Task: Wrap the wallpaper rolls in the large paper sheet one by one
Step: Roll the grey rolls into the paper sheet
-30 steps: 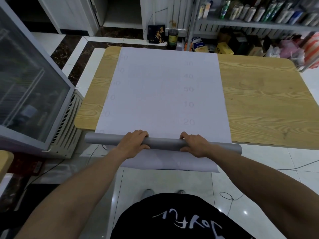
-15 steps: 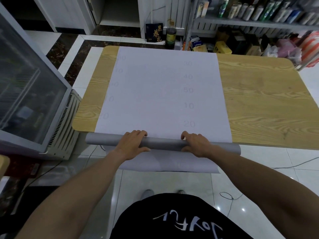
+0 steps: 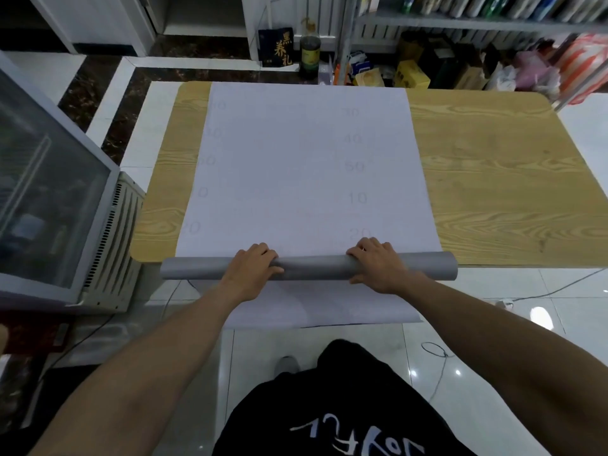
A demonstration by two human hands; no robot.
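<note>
A grey wallpaper roll (image 3: 312, 267) lies crosswise on the near edge of the wooden table (image 3: 500, 179), on top of the large white paper sheet (image 3: 302, 166). The sheet covers the table's middle from far edge to near edge, and its near end hangs down toward me below the roll. My left hand (image 3: 251, 269) grips the roll left of its middle, fingers curled over the top. My right hand (image 3: 378, 263) grips it right of middle the same way. Both ends of the roll stick out past the sheet's sides.
A glass-door cooler (image 3: 49, 199) stands close on the left of the table. Behind the table, shelves (image 3: 460, 18) hold bottles, with boxes, a dark bottle (image 3: 310, 51) and bags on the floor. Cables (image 3: 437, 353) trail over the tiled floor at right.
The roll and both hands stay in nearly the same place at the table's near edge. The camera has tilted slightly.
</note>
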